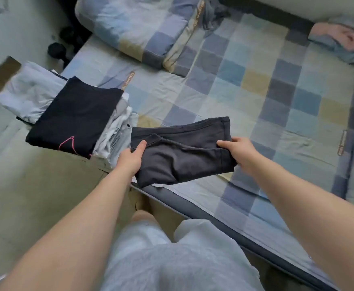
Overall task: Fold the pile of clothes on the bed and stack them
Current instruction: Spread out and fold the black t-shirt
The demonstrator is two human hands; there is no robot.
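**Dark garment held over the near edge of the bed**

The bed (245, 97), under a checked sheet of blue, grey and yellow squares, fills the right and far side of the view. A folded quilt (138, 28) in the same check lies along its far left end. At the left edge sits the stack of folded clothes (45, 101): a black top (77, 116) with a thin pink line is uppermost, with pale blue and white pieces showing beneath and beside it. Just right of the stack, near the bed's near edge, the dark grey garment (182, 152) is stretched between 2 hands. The left hand (131, 158) pinches its left edge, thumb on top and fingers hidden below. The right hand (238, 153) grips its right edge the same way. A pink and blue cloth (344, 40) lies at the far right.
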